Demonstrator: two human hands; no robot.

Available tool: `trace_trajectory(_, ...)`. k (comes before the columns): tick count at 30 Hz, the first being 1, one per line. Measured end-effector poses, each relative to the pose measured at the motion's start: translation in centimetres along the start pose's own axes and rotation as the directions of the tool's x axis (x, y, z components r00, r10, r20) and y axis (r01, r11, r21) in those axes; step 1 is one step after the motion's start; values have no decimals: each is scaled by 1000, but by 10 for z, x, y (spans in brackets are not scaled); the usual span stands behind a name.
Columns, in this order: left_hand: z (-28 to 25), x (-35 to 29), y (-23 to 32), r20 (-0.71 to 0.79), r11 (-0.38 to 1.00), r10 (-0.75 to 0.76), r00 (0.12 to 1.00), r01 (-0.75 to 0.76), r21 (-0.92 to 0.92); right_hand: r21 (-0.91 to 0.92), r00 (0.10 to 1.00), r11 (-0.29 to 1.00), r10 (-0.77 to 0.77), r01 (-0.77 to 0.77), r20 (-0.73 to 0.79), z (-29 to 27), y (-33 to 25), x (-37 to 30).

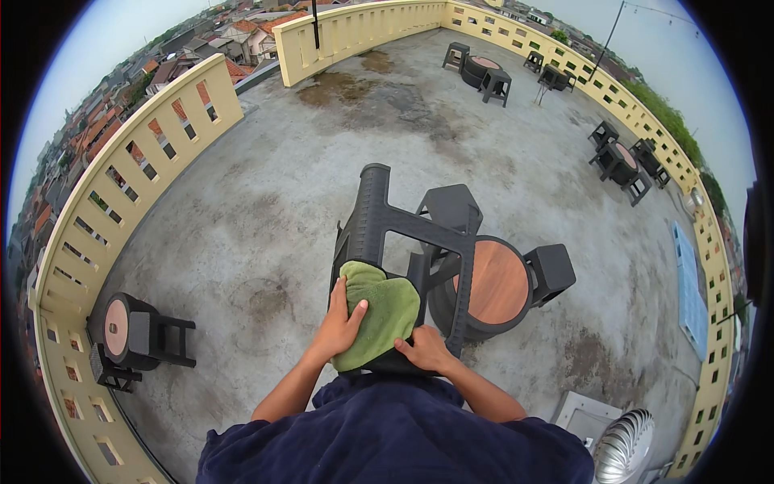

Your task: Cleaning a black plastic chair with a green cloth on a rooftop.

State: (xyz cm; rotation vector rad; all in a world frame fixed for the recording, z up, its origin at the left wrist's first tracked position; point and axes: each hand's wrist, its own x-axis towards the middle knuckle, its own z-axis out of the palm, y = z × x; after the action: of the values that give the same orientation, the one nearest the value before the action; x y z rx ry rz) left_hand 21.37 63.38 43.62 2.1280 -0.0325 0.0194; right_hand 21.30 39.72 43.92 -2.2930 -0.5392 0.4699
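At lower centre, a half-open left hand [343,327] is pressing green cloth [391,310] onto a stool [367,230]; the curled right hand [426,352] is gripping its side, likely steadying the wipe.

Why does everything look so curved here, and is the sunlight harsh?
In the head view, the wide fisheye lens bends the long cream slotted wall and darkens the corners to black; in the same head view, light looks soft and overcast, with no hard-edged shadows on the grey concrete floor; also there, the folded green cloth looks fairly sharp.
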Motion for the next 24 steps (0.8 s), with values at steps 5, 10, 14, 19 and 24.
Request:
trace_trajectory(5,-1,71,-5,-40,999,21,999,-22,-28,-97,995,991,-88,91,42,8,-16,-4)
trace_trajectory(10,-10,159,-22,-178,998,64,982,-58,36,-202,985,965,-149,165,91,9,-37,-8)
trace_trajectory(14,11,127,-16,-139,996,85,987,-81,33,-137,998,989,-42,49,49,4,-23,-17)
trace_trajectory(19,40,42,-19,25,995,85,996,-83,-64,-113,999,993,32,-35,-26,7,-5,-29)
trace_trajectory(24,44,109,7,34,984,157,987,-159,80,-163,999,986,22,-27,-36,-2,-21,-33)
